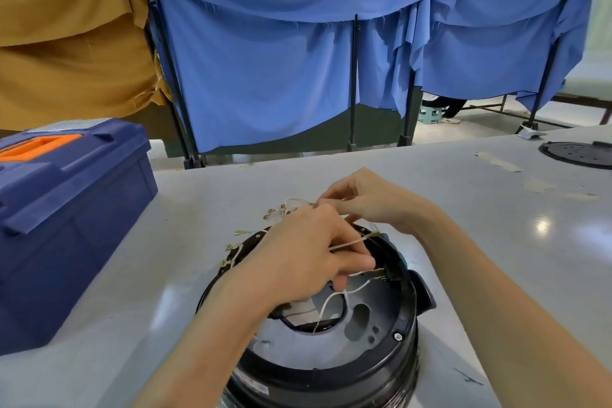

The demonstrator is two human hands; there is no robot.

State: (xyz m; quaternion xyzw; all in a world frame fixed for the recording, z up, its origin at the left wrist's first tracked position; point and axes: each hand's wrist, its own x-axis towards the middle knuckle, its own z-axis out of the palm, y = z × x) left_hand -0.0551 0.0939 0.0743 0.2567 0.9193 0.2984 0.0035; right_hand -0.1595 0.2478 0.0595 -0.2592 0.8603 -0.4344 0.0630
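Pinching firmly, the left hand [304,258] has its curled fingers closed on thin white wires [351,243] right above the open underside of the one black round cooker [331,371]. The cooker sits upturned at the near edge of the grey table [165,275], its lower rim cut off by the frame. Just beyond, the right hand [374,202] nips another strand between thumb and fingertips. I can't count the wires, since the two hands cover much of them, but at least three show. Small brass terminals [275,212] lie scattered past the rim, too tiny to count surely. To the left is one blue toolbox [66,225] with an orange handle, cropped at the edge. Far right, one dark round plate [576,156] is half out of view. Behind, one ochre cloth [66,43] and blue cloths [265,60] hang on black stands.
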